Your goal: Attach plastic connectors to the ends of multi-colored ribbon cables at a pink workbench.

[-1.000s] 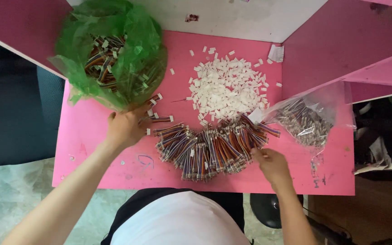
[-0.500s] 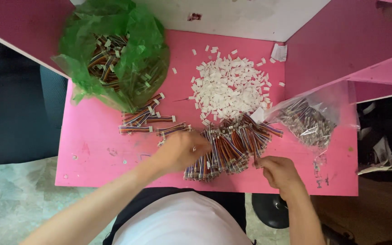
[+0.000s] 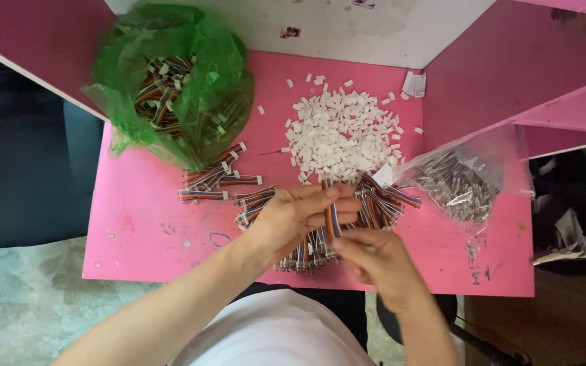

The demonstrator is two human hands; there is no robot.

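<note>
My left hand [image 3: 293, 215] and my right hand [image 3: 373, 257] meet over the front middle of the pink table [image 3: 137, 230]. Between them they hold one short multicoloured ribbon cable [image 3: 331, 211], upright, its white end up near the left fingertips. Under the hands lies a fan of many similar ribbon cables [image 3: 381, 203]. Just beyond is a heap of small white plastic connector housings [image 3: 344, 135].
A green plastic bag [image 3: 178, 81] with more ribbon cables sits at the back left, a few loose cables [image 3: 215, 179] spilled beside it. A clear bag of small metal-tipped parts [image 3: 459, 183] lies at the right. Pink partition walls [image 3: 510, 61] close in the table.
My left hand came from beside the green bag to the middle pile and lifted one cable. My right hand moved left from the pile's edge and joined it on that cable.
</note>
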